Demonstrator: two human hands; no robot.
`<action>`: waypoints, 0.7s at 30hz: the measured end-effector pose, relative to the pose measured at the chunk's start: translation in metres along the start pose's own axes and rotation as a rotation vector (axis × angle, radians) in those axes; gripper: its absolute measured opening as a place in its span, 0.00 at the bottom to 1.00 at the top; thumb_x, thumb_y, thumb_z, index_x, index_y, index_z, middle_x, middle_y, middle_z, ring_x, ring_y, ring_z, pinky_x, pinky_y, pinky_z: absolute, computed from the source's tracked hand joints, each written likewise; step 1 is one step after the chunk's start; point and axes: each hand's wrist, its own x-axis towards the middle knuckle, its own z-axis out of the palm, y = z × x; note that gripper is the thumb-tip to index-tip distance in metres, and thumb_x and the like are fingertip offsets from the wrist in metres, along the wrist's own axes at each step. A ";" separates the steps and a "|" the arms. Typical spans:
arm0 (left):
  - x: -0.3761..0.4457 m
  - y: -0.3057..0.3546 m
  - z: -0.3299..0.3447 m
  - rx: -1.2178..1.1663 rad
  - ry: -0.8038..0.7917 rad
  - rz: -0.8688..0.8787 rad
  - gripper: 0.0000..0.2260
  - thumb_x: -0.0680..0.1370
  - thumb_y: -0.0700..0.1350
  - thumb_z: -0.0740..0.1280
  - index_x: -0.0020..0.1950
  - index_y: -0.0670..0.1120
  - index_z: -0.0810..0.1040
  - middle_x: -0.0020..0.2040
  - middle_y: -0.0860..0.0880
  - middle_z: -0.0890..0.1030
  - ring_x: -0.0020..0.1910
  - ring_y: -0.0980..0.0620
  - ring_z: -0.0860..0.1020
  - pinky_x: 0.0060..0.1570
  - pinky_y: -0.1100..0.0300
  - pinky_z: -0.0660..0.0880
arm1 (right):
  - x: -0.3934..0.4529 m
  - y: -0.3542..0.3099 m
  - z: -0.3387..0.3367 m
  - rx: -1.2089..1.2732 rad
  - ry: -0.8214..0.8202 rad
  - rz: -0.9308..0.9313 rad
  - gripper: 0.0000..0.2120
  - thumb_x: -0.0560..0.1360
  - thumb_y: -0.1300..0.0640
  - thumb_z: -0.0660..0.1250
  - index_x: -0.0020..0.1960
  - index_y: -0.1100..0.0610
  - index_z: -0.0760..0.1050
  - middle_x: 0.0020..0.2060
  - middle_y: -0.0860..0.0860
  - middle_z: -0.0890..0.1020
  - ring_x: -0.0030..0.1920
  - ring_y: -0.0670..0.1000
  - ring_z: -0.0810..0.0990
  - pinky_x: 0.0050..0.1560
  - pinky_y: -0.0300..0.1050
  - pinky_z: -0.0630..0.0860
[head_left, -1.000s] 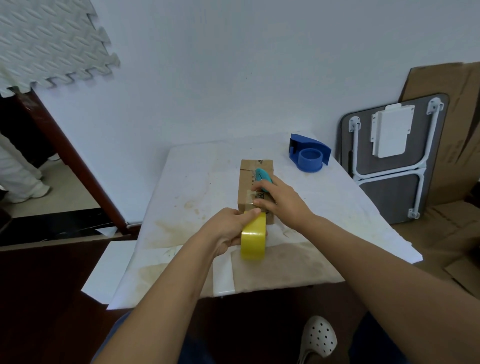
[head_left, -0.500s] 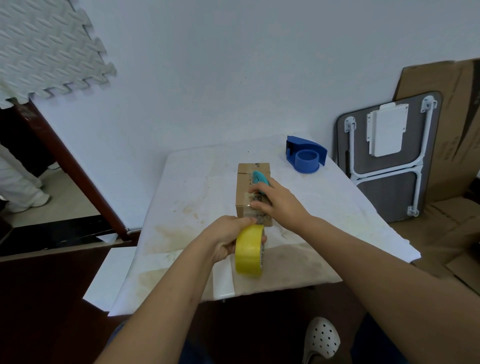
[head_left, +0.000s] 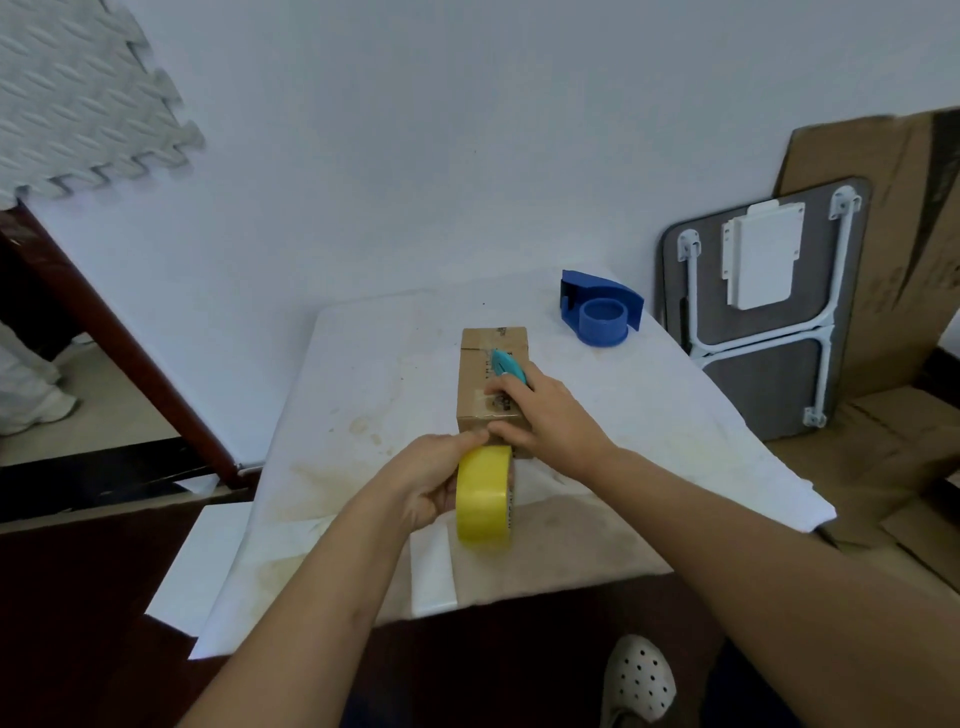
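The box (head_left: 493, 384) lies lengthwise mid-tabletop (head_left: 363, 389), long axis running twelve to six, and both hands are working its six o'clock end. The left hand (head_left: 431, 478) grips the yellow roll (head_left: 483, 499), fingers curled round rim and core. The roll stands on edge just off the box's near face. My read: it's held upright and in line with the top seam so tape can run straight up the box without skewing. Whether a strip already spans roll to box I can't tell, it's too thin to make out.

The right hand (head_left: 540, 415) is palm down on the box top, its forearm slanting in from four o'clock. Its fingers are wrapped round a teal cutter (head_left: 506, 366) whose tip pokes out toward twelve along the seam. The thumb sits at the near top edge, right beside the roll. That looks like double duty. The hand's weight pins the box so it won't slide when the roll pulls, and the blade is ready in that same hand to slice the tape.

The left forearm reaches up from seven o'clock, wrist slightly bent, and the right wrist is flat and low.

A blue dispenser (head_left: 602, 314) sits well apart at two o'clock from the box, with no roll on it that I can see, parked clear of the work.

Judgement: taping the near end is the step in hand, and the next move wants a firm press at that edge
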 end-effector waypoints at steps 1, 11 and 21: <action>0.001 -0.001 0.002 -0.013 0.027 0.010 0.14 0.76 0.47 0.71 0.57 0.39 0.81 0.55 0.36 0.84 0.46 0.44 0.81 0.56 0.45 0.78 | 0.000 0.001 0.001 -0.019 -0.009 -0.004 0.20 0.75 0.46 0.66 0.64 0.52 0.70 0.62 0.55 0.73 0.56 0.55 0.75 0.58 0.47 0.74; -0.001 0.003 0.005 -0.128 -0.045 -0.042 0.13 0.78 0.42 0.66 0.61 0.40 0.79 0.40 0.41 0.83 0.30 0.48 0.81 0.33 0.56 0.81 | -0.001 0.002 0.006 -0.092 0.003 -0.034 0.20 0.76 0.47 0.65 0.65 0.52 0.71 0.59 0.55 0.74 0.54 0.56 0.75 0.57 0.48 0.72; 0.000 0.001 0.009 0.082 -0.018 0.005 0.15 0.76 0.47 0.71 0.58 0.39 0.80 0.42 0.41 0.84 0.32 0.48 0.82 0.43 0.52 0.81 | 0.000 -0.001 0.003 -0.075 -0.022 0.011 0.20 0.76 0.45 0.64 0.66 0.50 0.70 0.63 0.54 0.72 0.57 0.55 0.74 0.60 0.50 0.74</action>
